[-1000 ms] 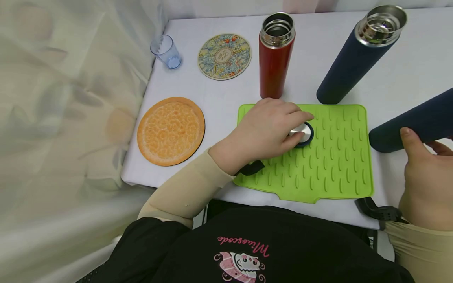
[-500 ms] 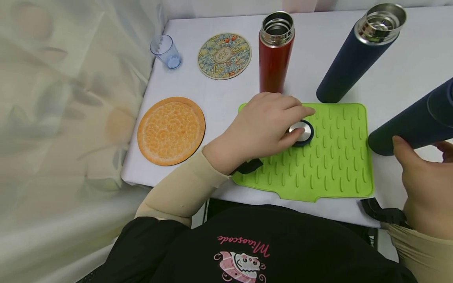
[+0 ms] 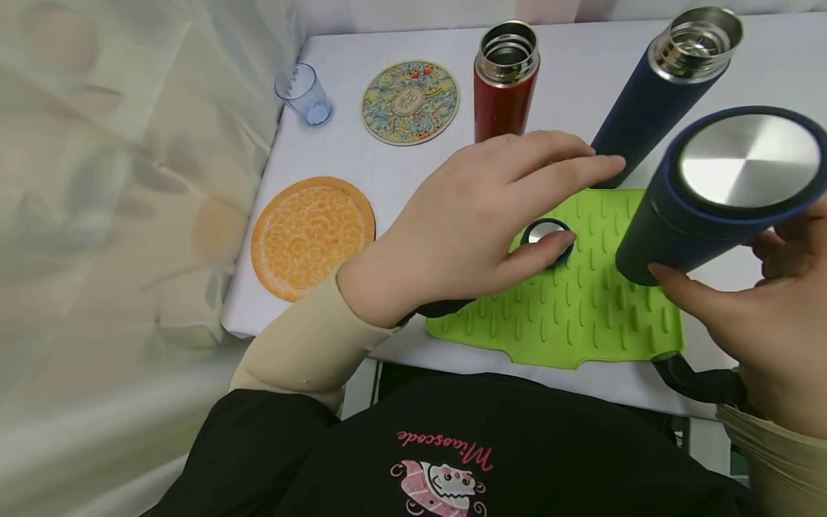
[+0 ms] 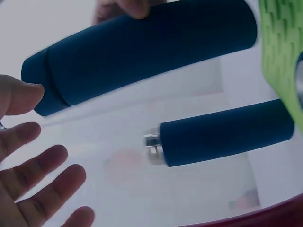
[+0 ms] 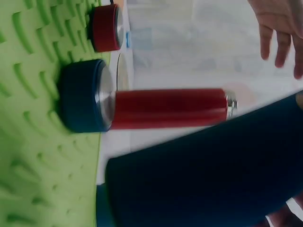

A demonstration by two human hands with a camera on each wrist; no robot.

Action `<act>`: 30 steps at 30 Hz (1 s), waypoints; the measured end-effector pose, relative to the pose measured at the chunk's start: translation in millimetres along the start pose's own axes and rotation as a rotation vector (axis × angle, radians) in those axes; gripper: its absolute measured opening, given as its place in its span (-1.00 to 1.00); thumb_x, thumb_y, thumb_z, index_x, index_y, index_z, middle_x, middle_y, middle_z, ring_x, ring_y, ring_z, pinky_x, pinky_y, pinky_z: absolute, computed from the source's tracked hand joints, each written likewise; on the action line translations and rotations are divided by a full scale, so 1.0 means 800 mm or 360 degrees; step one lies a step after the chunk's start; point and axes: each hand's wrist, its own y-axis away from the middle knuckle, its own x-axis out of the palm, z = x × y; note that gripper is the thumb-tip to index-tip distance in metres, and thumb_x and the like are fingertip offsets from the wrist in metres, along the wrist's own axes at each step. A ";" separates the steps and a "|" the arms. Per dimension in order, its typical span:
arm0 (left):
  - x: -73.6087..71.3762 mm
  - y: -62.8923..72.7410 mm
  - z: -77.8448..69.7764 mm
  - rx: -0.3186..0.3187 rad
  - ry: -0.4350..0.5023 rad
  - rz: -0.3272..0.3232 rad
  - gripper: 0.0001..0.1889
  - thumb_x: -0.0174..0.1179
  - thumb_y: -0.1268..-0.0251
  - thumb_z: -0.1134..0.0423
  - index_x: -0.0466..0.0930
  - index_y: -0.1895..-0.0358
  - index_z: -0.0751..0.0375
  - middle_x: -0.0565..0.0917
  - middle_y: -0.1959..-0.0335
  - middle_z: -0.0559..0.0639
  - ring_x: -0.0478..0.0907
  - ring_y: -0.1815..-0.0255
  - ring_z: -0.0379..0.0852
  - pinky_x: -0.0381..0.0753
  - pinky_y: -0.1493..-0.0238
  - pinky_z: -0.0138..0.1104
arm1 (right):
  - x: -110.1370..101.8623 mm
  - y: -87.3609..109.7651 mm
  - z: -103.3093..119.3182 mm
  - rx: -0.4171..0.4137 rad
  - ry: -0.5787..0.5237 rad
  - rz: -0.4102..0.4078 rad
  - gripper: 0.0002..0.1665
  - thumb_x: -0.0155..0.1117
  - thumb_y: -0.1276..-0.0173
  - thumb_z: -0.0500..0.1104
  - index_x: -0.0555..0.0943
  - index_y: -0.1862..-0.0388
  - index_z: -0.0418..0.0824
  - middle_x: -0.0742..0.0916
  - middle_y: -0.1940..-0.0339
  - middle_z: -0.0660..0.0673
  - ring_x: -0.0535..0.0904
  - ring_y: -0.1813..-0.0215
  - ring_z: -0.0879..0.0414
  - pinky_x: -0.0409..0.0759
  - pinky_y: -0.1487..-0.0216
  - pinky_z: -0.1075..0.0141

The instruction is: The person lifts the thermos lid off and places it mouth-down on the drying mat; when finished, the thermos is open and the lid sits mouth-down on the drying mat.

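Note:
My right hand (image 3: 769,316) holds a dark blue thermos bottle (image 3: 672,237) with its silver-topped lid on, tilted above the right part of a green ridged mat (image 3: 581,330). Fingers spread, my left hand (image 3: 465,215) hovers over the mat beside this bottle. In the left wrist view the left fingertips (image 4: 33,92) come right up to the bottle's lid end. On the mat under the left hand stands a loose dark blue lid (image 3: 543,230). A red lid (image 5: 105,28) appears on the mat in the right wrist view; the left hand hides it from the head camera.
Behind the mat stand an uncapped red thermos (image 3: 506,108) and an uncapped dark blue thermos (image 3: 652,108). To the left lie an orange round coaster (image 3: 313,240) and a patterned round coaster (image 3: 410,103). A small blue glass (image 3: 305,97) is near the table's left edge.
My right hand has brought the capped blue thermos leftward over the mat and tipped its lid toward me. My left hand has risen off the mat, moving right with its fingers extended.

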 end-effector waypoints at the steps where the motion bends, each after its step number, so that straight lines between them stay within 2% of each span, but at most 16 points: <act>1: -0.004 0.000 -0.001 0.0011 0.0025 -0.0019 -0.46 0.17 -0.62 0.12 0.57 -0.55 0.21 0.66 -0.41 0.10 0.61 -0.37 -0.03 0.50 -0.48 -0.29 | 0.001 -0.002 0.003 -0.0009 0.0011 0.0071 0.16 0.68 0.22 -0.50 0.50 -0.51 -0.42 0.71 -0.42 -0.12 0.61 -0.43 -0.01 0.48 -0.52 0.28; 3: -0.011 0.000 -0.003 0.0031 0.0099 -0.0034 -0.42 0.16 -0.62 0.12 0.51 -0.58 0.26 0.63 -0.47 0.12 0.54 -0.50 -0.05 0.39 -0.58 -0.33 | 0.003 -0.004 0.007 -0.0055 0.0079 0.0219 0.10 0.79 0.08 -0.29 0.50 -0.49 -0.45 0.70 -0.41 -0.04 0.62 -0.42 0.07 0.49 -0.46 0.33; 5: -0.015 0.000 -0.004 0.0074 0.0197 -0.0054 -0.40 0.15 -0.60 0.13 0.47 -0.59 0.32 0.60 -0.51 0.16 0.47 -0.59 -0.07 0.30 -0.65 -0.34 | 0.005 -0.005 0.009 -0.0108 0.0144 0.0330 0.14 0.83 -0.06 0.02 0.48 -0.47 -0.49 0.70 -0.37 0.05 0.63 -0.37 0.15 0.51 -0.39 0.40; 7: -0.018 0.000 -0.007 0.0128 0.0270 -0.0070 -0.40 0.14 -0.58 0.17 0.47 -0.57 0.37 0.57 -0.55 0.21 0.43 -0.63 -0.06 0.27 -0.67 -0.34 | 0.008 -0.005 0.009 -0.0149 0.0185 0.0389 0.29 0.69 -0.10 0.41 0.48 -0.43 -0.54 0.68 -0.33 0.15 0.62 -0.33 0.23 0.51 -0.31 0.48; 8: -0.019 0.000 -0.008 0.0157 0.0291 -0.0073 -0.41 0.12 -0.57 0.19 0.48 -0.56 0.39 0.56 -0.56 0.23 0.44 -0.63 -0.05 0.28 -0.66 -0.33 | 0.008 -0.005 0.010 -0.0158 0.0220 0.0428 0.33 0.72 -0.06 0.43 0.48 -0.41 -0.56 0.67 -0.31 0.22 0.61 -0.31 0.27 0.50 -0.28 0.50; 9: -0.019 0.000 -0.009 0.0185 0.0310 -0.0082 -0.42 0.11 -0.56 0.22 0.50 -0.54 0.40 0.57 -0.56 0.26 0.46 -0.62 -0.04 0.32 -0.63 -0.32 | 0.010 -0.005 0.011 -0.0178 0.0247 0.0445 0.37 0.66 -0.06 0.51 0.49 -0.39 -0.58 0.66 -0.28 0.27 0.60 -0.30 0.30 0.50 -0.26 0.53; 14: -0.016 0.003 -0.011 0.0255 0.0288 -0.0091 -0.40 -0.06 -0.38 0.39 0.64 -0.45 0.33 0.60 -0.52 0.30 0.55 -0.54 0.03 0.40 -0.56 -0.29 | 0.016 -0.007 0.014 -0.0290 0.0398 0.0512 0.25 0.52 -0.17 0.57 0.60 -0.31 -0.52 0.57 -0.19 0.40 0.51 -0.27 0.50 0.44 -0.28 0.62; 15: -0.016 0.003 -0.011 0.0260 0.0288 -0.0083 -0.38 -0.10 -0.33 0.41 0.66 -0.43 0.30 0.61 -0.51 0.30 0.56 -0.53 0.04 0.40 -0.57 -0.28 | 0.019 -0.006 0.013 -0.0333 0.0418 0.0499 0.31 0.32 -0.21 0.69 0.61 -0.29 -0.52 0.63 -0.16 0.30 0.49 -0.26 0.54 0.42 -0.28 0.64; 17: -0.015 0.004 -0.010 0.0274 0.0271 -0.0047 -0.31 -0.17 -0.25 0.46 0.69 -0.42 0.26 0.61 -0.51 0.30 0.57 -0.52 0.06 0.37 -0.61 -0.26 | 0.020 -0.006 0.012 -0.0388 0.0489 0.0509 0.29 0.25 -0.27 0.71 0.62 -0.27 -0.49 0.70 -0.09 0.11 0.43 -0.25 0.58 0.37 -0.28 0.66; 19: -0.015 0.005 -0.010 0.0279 0.0240 0.0024 -0.25 -0.23 -0.20 0.48 0.68 -0.44 0.21 0.59 -0.53 0.27 0.55 -0.53 0.07 0.33 -0.64 -0.26 | 0.021 -0.006 0.011 -0.0431 0.0540 0.0511 0.27 0.20 -0.31 0.71 0.61 -0.26 -0.48 0.74 -0.05 -0.17 0.47 -0.19 0.46 0.32 -0.26 0.66; 21: -0.014 0.005 -0.009 0.0278 0.0223 0.0089 -0.22 -0.27 -0.19 0.50 0.67 -0.46 0.17 0.58 -0.54 0.24 0.53 -0.53 0.07 0.30 -0.66 -0.26 | 0.022 -0.006 0.010 -0.0469 0.0590 0.0504 0.26 0.15 -0.34 0.71 0.61 -0.25 -0.48 0.72 -0.05 -0.41 0.54 -0.11 0.25 0.27 -0.24 0.66; 25: -0.013 0.006 -0.010 0.0231 0.0217 0.0139 -0.24 -0.23 -0.19 0.50 0.68 -0.45 0.15 0.61 -0.50 0.21 0.54 -0.51 0.06 0.31 -0.64 -0.25 | 0.023 -0.005 0.008 -0.0494 0.0650 0.0492 0.25 0.10 -0.36 0.72 0.60 -0.25 -0.47 0.73 -0.06 -0.44 0.55 0.00 -0.20 0.20 -0.23 0.68; 30: -0.012 0.008 -0.012 0.0090 0.0212 0.0130 -0.36 0.12 -0.23 0.35 0.68 -0.44 0.19 0.67 -0.36 0.16 0.58 -0.33 0.01 0.43 -0.51 -0.23 | 0.022 -0.003 0.008 -0.0472 0.0710 0.0522 0.23 0.08 -0.39 0.68 0.59 -0.26 -0.49 0.72 -0.09 -0.48 0.58 -0.09 -0.33 0.15 -0.27 0.68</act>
